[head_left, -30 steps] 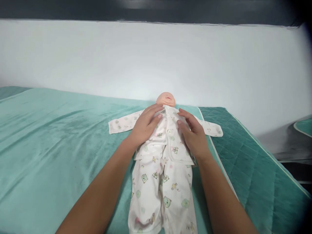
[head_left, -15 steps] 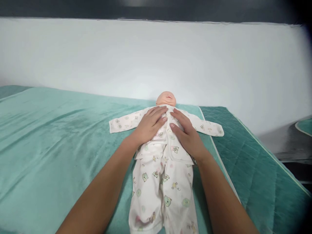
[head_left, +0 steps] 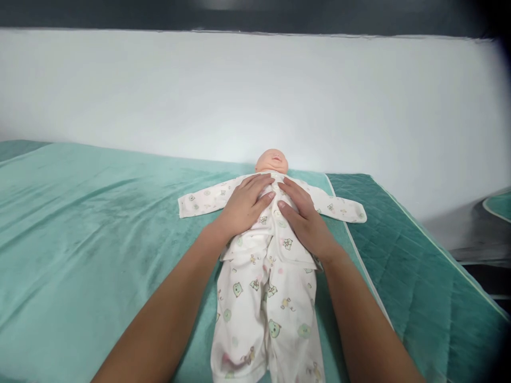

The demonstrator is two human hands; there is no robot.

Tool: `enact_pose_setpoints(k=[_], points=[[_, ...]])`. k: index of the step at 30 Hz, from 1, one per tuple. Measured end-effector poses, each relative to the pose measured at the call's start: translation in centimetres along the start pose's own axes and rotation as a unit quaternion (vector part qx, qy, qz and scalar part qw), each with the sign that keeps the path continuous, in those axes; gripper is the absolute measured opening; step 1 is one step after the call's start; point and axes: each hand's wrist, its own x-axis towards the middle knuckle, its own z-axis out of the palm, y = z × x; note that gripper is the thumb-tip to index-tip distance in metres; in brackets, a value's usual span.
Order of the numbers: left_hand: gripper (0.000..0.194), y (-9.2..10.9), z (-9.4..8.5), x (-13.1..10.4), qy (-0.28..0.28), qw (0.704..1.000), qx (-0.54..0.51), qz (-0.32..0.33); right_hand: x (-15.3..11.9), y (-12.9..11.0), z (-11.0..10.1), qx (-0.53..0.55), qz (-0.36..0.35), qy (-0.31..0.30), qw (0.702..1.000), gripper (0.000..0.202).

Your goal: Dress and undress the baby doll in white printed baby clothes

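Observation:
A baby doll (head_left: 272, 160) lies on its back, head toward the wall, its arms stretched out sideways. It wears a white long-sleeved top (head_left: 285, 250) with small animal prints and matching trousers (head_left: 265, 314). My left hand (head_left: 248, 204) rests flat on the left side of the doll's chest, fingers extended. Opposite it, my right hand (head_left: 305, 218) lies on the right side of the chest, thumb and fingers apart. Between my fingertips runs the top's buttoned front. Sleeves and trouser legs cover the doll's limbs.
Light green velvety bedding (head_left: 99, 255) spreads beneath the doll and to the left. A darker quilted green cover (head_left: 411, 266) with pale piping lies to the right. Behind stands a white wall (head_left: 199, 96) with a dark band along its top. Another green-covered edge (head_left: 501, 206) shows at far right.

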Motion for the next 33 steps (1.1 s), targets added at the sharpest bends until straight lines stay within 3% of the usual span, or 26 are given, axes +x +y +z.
enact_pose_setpoints(k=[8, 14, 19, 29, 33], points=[[0.043, 0.0, 0.2, 0.0, 0.009, 1.0, 0.002, -0.005, 0.1, -0.1, 0.1, 0.016, 0.012, 0.014, 1.0, 0.046], [0.045, 0.0, 0.3, 0.0, 0.009, 1.0, -0.004, -0.01, 2.0, -0.1, -0.3, 0.012, 0.029, 0.048, 0.998, 0.045], [0.048, -0.2, 0.4, 0.0, 0.015, 1.0, -0.008, -0.018, 3.5, 0.8, 0.2, -0.051, 0.008, 0.017, 0.999, 0.047], [0.05, -0.2, 0.5, -0.1, 0.016, 1.0, -0.008, -0.018, 3.5, 1.6, 0.2, -0.106, 0.0, -0.023, 0.994, 0.052], [0.05, -0.1, 0.4, 0.0, 0.011, 1.0, -0.004, -0.025, 3.4, 1.8, 0.4, -0.105, -0.022, 0.0, 0.994, 0.053]])
